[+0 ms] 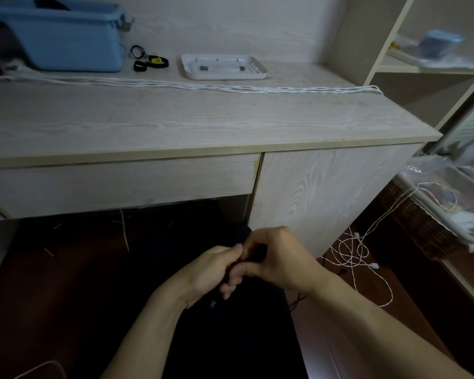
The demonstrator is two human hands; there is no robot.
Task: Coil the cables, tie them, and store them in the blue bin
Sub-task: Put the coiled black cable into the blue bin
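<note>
Below the desk's front edge, my left hand [208, 272] and my right hand [277, 258] meet, both with fingers curled round a dark cable [253, 257] that is mostly hidden between them. Its plug end [212, 304] hangs below my left hand. The blue bin [66, 36] stands at the desk's back left with something dark inside. Black ties [151, 62] lie beside the bin. A long bundle of white cables [203, 87] stretches across the desk. More white cable [356, 253] lies tangled on the floor at the right.
A white tray [223, 67] sits at the back middle of the wooden desk [175, 124]. A wicker basket [427, 222] covered in plastic stands on the floor at the right, under open shelves [422, 64]. Dark space lies under the desk.
</note>
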